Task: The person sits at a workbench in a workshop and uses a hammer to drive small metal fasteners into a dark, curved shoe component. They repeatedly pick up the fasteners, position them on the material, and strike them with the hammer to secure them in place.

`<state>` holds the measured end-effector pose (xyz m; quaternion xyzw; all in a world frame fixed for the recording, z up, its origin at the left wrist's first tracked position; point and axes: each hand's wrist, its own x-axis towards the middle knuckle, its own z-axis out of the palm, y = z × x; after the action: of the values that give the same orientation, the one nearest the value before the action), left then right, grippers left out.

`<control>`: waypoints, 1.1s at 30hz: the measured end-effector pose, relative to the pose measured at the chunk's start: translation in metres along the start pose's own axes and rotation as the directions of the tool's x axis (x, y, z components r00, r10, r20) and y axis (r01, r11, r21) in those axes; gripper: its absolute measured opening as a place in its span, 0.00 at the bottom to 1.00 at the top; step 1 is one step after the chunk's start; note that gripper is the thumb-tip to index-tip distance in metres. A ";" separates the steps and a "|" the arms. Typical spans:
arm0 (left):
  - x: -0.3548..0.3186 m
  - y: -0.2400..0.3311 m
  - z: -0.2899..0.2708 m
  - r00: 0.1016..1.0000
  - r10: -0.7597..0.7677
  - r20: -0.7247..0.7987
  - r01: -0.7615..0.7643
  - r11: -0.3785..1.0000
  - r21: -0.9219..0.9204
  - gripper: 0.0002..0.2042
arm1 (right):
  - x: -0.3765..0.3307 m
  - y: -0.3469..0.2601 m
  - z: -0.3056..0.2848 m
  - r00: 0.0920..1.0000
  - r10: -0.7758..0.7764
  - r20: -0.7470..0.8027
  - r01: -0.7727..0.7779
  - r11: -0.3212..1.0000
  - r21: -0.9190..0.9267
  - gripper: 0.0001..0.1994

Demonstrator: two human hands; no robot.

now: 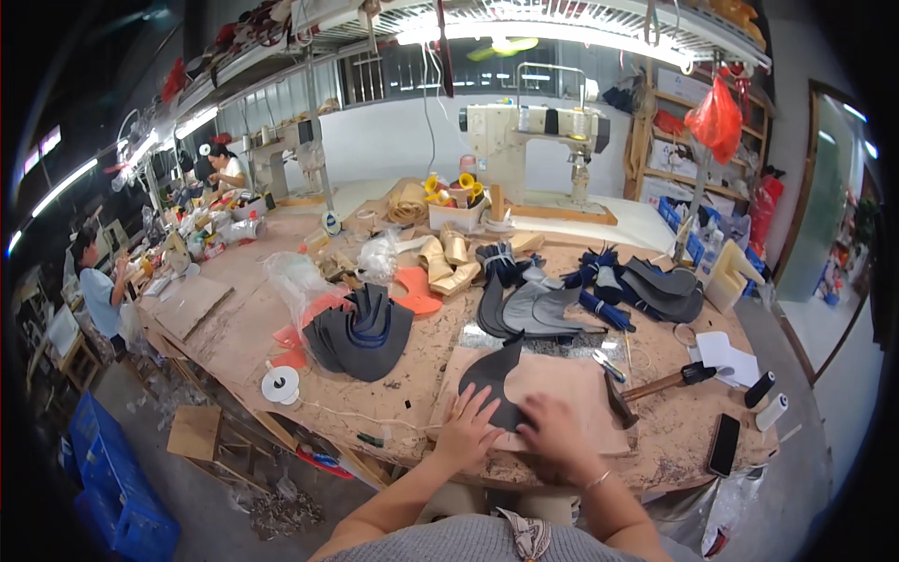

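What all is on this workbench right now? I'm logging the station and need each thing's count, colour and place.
dark cut piece: one, black, on the board under both hands
work board: one, tan, front of bench
hammer: one, wooden handle, right of board
phone: one, black, front right edge
stacked cut pieces: one pile, dark grey, left of board
tape roll: one, white, front left
sewing machine: one, cream, rear
left hand: flat on the dark piece
right hand: flat on the board
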<state>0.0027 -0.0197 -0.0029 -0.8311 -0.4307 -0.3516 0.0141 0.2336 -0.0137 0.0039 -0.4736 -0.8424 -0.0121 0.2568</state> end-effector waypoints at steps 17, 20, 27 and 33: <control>-0.050 -0.009 -0.032 0.971 -0.157 -0.179 0.119 0.971 -0.208 0.05 | -0.018 -0.037 -0.004 0.986 0.060 -0.157 -0.077 0.992 -0.101 0.19; -0.038 0.001 -0.037 0.910 -0.370 -0.189 0.287 0.888 -0.359 0.05 | -0.020 -0.037 -0.004 0.984 0.065 -0.165 -0.085 0.990 -0.114 0.19; 0.025 0.035 -0.007 0.993 -0.089 -0.077 0.044 0.891 -0.452 0.04 | -0.018 -0.017 -0.018 0.960 0.178 -0.214 -0.138 0.972 0.190 0.18; 0.025 0.036 0.033 0.995 -0.045 0.088 0.062 0.978 -0.200 0.04 | -0.026 0.099 -0.059 0.783 0.588 -0.202 -0.570 0.809 0.143 0.20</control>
<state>0.0573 -0.0137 -0.0030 -0.8302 -0.4152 -0.3588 -0.0979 0.3489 0.0047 0.0217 -0.6942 -0.6194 0.0422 0.3642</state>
